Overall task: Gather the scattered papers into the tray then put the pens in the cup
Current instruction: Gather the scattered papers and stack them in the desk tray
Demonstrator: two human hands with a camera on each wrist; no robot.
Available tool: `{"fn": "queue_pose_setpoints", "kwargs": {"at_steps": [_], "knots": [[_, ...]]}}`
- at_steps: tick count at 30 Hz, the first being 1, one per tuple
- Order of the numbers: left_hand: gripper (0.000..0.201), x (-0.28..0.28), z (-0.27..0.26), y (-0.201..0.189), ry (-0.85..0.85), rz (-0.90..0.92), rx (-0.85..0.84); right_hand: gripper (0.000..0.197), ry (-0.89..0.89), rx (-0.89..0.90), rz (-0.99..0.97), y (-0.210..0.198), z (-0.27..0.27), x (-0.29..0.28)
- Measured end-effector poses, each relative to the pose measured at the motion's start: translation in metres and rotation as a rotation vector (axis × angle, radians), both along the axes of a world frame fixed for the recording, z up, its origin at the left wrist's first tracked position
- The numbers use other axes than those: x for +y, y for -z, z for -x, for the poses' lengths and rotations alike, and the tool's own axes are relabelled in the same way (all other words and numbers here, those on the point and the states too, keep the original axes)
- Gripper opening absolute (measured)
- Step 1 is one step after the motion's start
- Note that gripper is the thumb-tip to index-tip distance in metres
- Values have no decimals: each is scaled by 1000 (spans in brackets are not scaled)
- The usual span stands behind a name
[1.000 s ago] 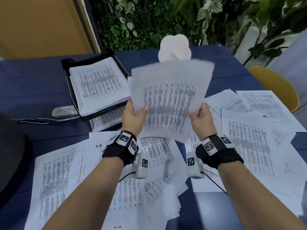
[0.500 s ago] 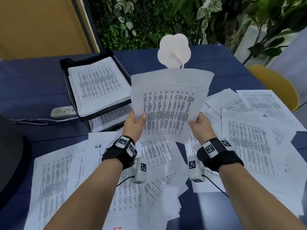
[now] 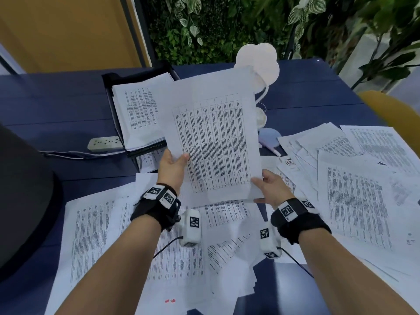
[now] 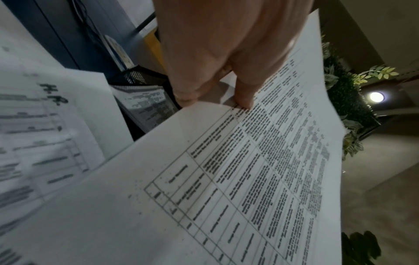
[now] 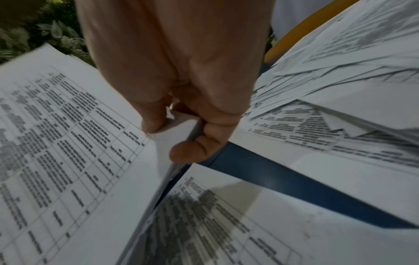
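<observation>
I hold a stack of printed papers (image 3: 213, 137) in the air above the table, tilted toward the left. My left hand (image 3: 173, 165) grips its left edge, thumb on top (image 4: 243, 93). My right hand (image 3: 267, 185) pinches the lower right corner, thumb on top and fingers under (image 5: 192, 136). The black tray (image 3: 109, 87) stands at the back left and holds a pile of printed sheets (image 3: 138, 112). Several loose papers (image 3: 354, 189) cover the blue table around my arms. A pen (image 3: 271, 150) lies beside a pale blue cup (image 3: 269, 136) behind the held stack.
A white flower-shaped lamp (image 3: 261, 62) stands behind the held papers. A power strip (image 3: 105, 143) with its cable lies left of the tray. A dark rounded object (image 3: 25, 194) fills the left edge. A yellow chair (image 3: 395, 114) and plants sit beyond the table.
The held stack has swung left toward the tray and turned more upright lengthwise. My left hand moved up along its left edge, and my right hand slid down to the lower right corner.
</observation>
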State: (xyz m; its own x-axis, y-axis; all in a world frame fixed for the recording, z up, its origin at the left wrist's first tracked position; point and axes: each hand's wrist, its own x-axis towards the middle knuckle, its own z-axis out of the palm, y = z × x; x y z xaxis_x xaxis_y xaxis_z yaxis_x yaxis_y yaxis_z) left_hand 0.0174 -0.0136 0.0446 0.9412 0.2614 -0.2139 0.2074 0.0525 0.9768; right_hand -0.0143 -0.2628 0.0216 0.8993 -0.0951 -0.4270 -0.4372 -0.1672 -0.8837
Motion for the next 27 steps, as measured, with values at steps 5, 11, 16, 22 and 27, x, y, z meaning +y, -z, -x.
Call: {"fn": "queue_pose_setpoints", "kwargs": {"at_steps": [5,11,16,22,27], "knots": [[25,18,3,-27,-126,-74,-101,14,-18,-123,61,-11,-12,28],[60,57,-9,-47,-206,-182,-5,16,-91,-192,52,-31,-42,66],[71,91,-8,-54,-123,-249,47,24,-155,-195,39,-45,-66,94],[48,114,-10,-52,73,-523,116,22,-110,-183,-4,-59,-101,123],[46,133,-34,-55,46,-712,66,17,-103,-229,33,-75,-130,141]]}}
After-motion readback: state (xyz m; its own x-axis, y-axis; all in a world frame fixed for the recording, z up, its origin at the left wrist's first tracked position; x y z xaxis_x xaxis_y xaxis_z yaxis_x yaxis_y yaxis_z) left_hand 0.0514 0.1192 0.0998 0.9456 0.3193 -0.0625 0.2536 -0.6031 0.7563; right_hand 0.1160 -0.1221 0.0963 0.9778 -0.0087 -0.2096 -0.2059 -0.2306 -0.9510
